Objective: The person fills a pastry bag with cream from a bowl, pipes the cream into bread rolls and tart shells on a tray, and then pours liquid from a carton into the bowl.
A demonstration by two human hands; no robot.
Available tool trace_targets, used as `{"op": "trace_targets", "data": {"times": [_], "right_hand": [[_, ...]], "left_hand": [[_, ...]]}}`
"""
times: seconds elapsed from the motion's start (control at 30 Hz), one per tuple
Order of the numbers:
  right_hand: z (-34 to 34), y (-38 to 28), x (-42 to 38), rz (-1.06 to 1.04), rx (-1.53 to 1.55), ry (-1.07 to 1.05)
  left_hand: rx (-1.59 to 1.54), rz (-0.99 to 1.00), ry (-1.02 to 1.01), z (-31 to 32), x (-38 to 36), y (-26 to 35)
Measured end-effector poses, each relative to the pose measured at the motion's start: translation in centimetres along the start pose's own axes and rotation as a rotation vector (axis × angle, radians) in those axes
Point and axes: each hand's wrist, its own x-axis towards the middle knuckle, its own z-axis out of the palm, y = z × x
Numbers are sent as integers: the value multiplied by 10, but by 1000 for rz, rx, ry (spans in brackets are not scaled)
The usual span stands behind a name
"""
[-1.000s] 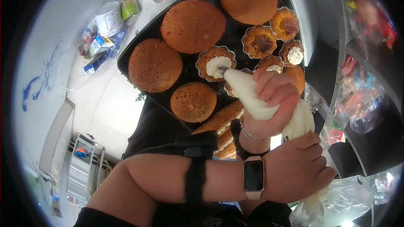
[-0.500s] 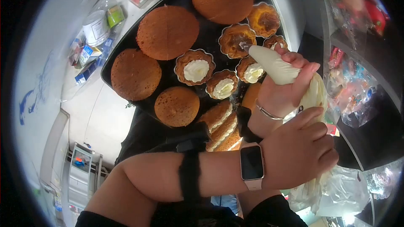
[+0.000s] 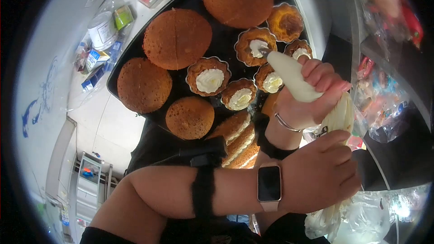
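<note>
My right hand (image 3: 312, 86), wearing a bracelet, is wrapped round the lower part of a piping bag (image 3: 291, 74) filled with pale cream. The bag's metal nozzle points left into a fluted tart (image 3: 246, 47), where a small white blob of cream (image 3: 258, 48) lies beside the tip. Below it, my left hand (image 3: 323, 171), with a watch on its wrist, is closed round the bag's bunched upper part. Three tarts nearby hold white cream, such as the one at left (image 3: 209, 77), and a smaller tart is partly covered by my right fingers. One tart (image 3: 285, 22) shows no cream.
A black tray (image 3: 138, 40) carries several round brown cakes (image 3: 178, 38) and, at its near end, cream-filled pastries (image 3: 239, 140). To the left are a white tub (image 3: 103, 30) and small boxes in plastic. Plastic packages (image 3: 379, 99) lie at the right.
White cream now shows in the tart under the nozzle, where none was visible before. My right hand and the bag have shifted slightly downward in view.
</note>
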Motion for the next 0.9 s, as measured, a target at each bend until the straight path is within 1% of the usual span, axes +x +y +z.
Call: {"op": "trace_targets", "data": {"times": [0.1,0.2,0.3,0.43,0.53,0.6,0.67,0.7,0.77,0.8,0.87,0.9], "right_hand": [[1,-4,-7,33,8,18],[-1,-5,-7,23,-71,110],[-6,-4,5,-1,-69,129],[0,-2,12,14,-6,30],[-8,0,8,73,99,-90],[15,-2,3,-37,-60,161],[34,-36,1,-15,-673,281],[38,-77,-9,72,-1207,265],[26,-100,-9,26,-1723,195],[11,-95,-11,-106,-1705,157],[-5,-88,-10,-327,-1429,14],[-11,-84,-7,-406,-1170,-90]], "left_hand": [[-10,6,13,1,-2,2],[11,-4,16,1,-1,2],[8,1,42,2,3,-2],[-40,30,33,0,10,-5],[-62,78,58,2,12,-6],[-104,172,69,4,17,-7],[-133,246,82,5,25,-5],[-177,227,68,6,28,0],[-337,109,20,7,30,10],[-424,50,-24,7,30,15],[-497,-5,-143,8,32,25],[-494,-11,-217,8,33,28]]}}
